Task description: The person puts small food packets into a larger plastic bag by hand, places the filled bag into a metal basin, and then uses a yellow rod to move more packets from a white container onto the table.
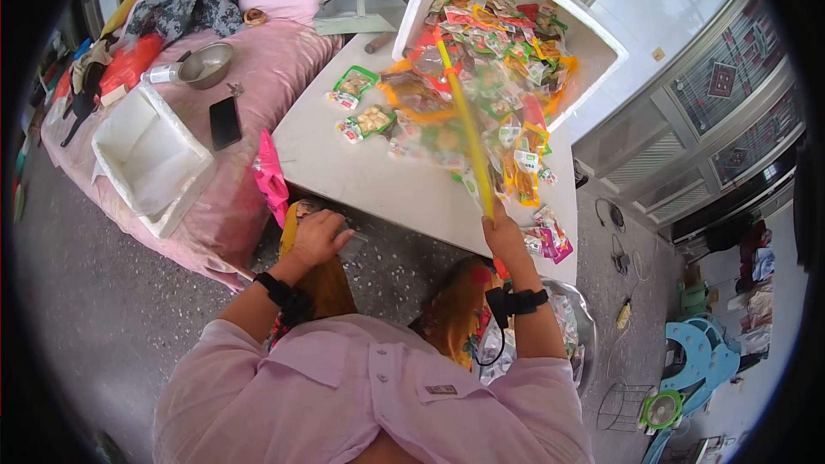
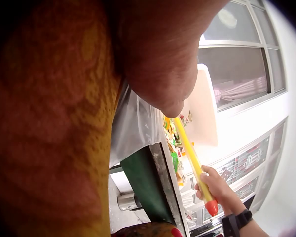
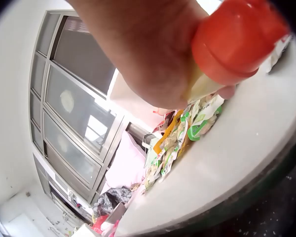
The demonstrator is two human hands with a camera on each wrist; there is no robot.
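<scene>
Far corner of white surface [image 1: 361, 180]: tipped foam box [image 1: 601, 47]. Across the surface: heap of snack packets [image 1: 481, 77]. Over the surface, yellow stick [image 1: 464, 120], red end clenched in right grip [image 1: 505, 236] at near edge. Left grip [image 1: 320, 236] at that edge, touching clear bag [image 1: 354, 245]; impossible to tell whether closed.
</scene>
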